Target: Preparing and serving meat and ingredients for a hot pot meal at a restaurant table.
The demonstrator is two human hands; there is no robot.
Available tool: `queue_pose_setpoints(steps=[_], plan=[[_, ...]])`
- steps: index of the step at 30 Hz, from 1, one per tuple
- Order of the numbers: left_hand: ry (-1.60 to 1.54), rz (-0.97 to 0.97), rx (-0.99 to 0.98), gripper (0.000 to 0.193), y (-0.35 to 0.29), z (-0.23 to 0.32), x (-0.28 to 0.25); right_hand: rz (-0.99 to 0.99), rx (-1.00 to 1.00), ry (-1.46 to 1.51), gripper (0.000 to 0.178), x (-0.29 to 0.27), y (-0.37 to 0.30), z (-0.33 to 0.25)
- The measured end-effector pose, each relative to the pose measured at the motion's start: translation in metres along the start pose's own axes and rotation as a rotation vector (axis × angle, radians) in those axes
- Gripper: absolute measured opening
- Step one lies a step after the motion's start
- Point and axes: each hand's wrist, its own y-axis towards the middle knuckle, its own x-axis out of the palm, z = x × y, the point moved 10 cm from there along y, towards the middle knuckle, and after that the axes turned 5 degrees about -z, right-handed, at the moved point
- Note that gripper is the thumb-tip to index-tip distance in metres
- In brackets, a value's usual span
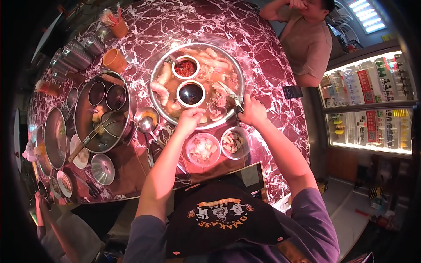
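My right hand [254, 111] grips a pair of kitchen scissors [229, 91] by its black handles. The metal blades reach over the tray's right side, against pieces of cut meat [219, 98]. At the near rim of the large round metal tray [151, 94], my left hand [191, 121] is closed in a pinch; what it holds, if anything, is hidden. Broth and several pieces of pale meat [210, 61] fill the tray. Inside it stand a white bowl of chopped red chili [186, 69] with a spoon and a white bowl of dark sauce [191, 94].
Two clear bowls of cut food [203, 150] [236, 143] sit before the tray. To the left are a ladle [145, 124], a large pot [127, 127] with a wooden-handled strainer [87, 139], and stacked metal cups [76, 55]. A phone [292, 92] and a person [307, 44] are at right.
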Motion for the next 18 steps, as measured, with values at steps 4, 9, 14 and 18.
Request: queue_pose_setpoints(steps=[4,9,14,18], plan=[[0.122,-0.009,0.013,0.023,-0.006,0.001,0.004,0.063,-0.06,0.082,0.051,0.011,0.016,-0.005],[0.024,0.037,0.065,0.021,-0.011,0.008,-0.007,0.013,-0.103,0.115,0.037,0.017,0.006,0.008],[-0.292,0.058,-0.016,0.016,-0.019,0.021,-0.029,0.099,-0.076,0.222,0.041,0.009,-0.034,0.029],[-0.221,0.002,0.01,0.017,-0.02,0.048,-0.043,0.124,0.026,0.602,0.054,0.026,-0.072,0.053]])
